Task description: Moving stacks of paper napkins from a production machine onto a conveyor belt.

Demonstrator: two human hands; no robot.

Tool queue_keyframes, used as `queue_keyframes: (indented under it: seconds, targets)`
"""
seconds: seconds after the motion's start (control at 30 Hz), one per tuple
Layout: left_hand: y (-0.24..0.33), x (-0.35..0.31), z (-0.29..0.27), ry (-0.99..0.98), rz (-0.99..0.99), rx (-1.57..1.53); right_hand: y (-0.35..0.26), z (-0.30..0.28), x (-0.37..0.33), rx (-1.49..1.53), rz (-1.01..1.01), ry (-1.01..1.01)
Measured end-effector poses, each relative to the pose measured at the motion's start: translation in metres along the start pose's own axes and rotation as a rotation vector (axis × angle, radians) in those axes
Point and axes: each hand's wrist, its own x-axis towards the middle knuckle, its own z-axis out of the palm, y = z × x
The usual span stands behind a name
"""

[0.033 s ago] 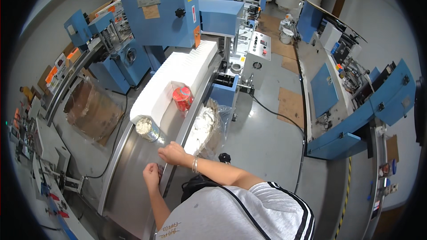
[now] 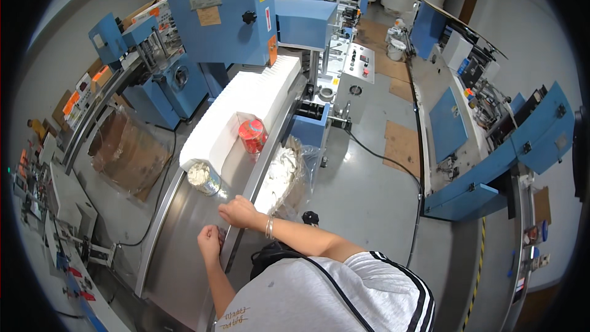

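Note:
My left hand is closed, knuckles up, over the steel trough near its right rim. Just ahead and to the right, my right hand is also closed, its wrist crossing that rim. Whatever either set of fingers holds, if anything, is hidden. Beyond my right hand stands a cylindrical container filled with cream-coloured bits. A red round container is farther up the trough, beside a long row of tightly stacked white pieces.
A blue machine cabinet rises at the trough's far end. Right of the trough, a clear plastic bag holds white scraps. A grey control box stands beyond it. At left is a bagged brown carton; a black cable crosses the floor.

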Motion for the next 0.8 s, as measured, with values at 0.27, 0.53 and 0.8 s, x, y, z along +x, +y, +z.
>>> queue_keyframes:
  seconds: [0.27, 0.53, 0.8]
  targets:
    - [0.0025, -0.0015, -0.0002, 0.001, 0.001, 0.005, 0.0013, -0.0003, 0.0000, 0.021, -0.013, 0.023]
    - [0.0020, 0.0006, -0.0004, -0.009, 0.013, 0.012, 0.0046, 0.0028, 0.0007, 0.015, -0.012, 0.017]
    - [-0.0045, 0.0003, -0.0033, 0.005, -0.012, 0.000, 0.0017, -0.0008, -0.0015, 0.029, -0.045, 0.038]
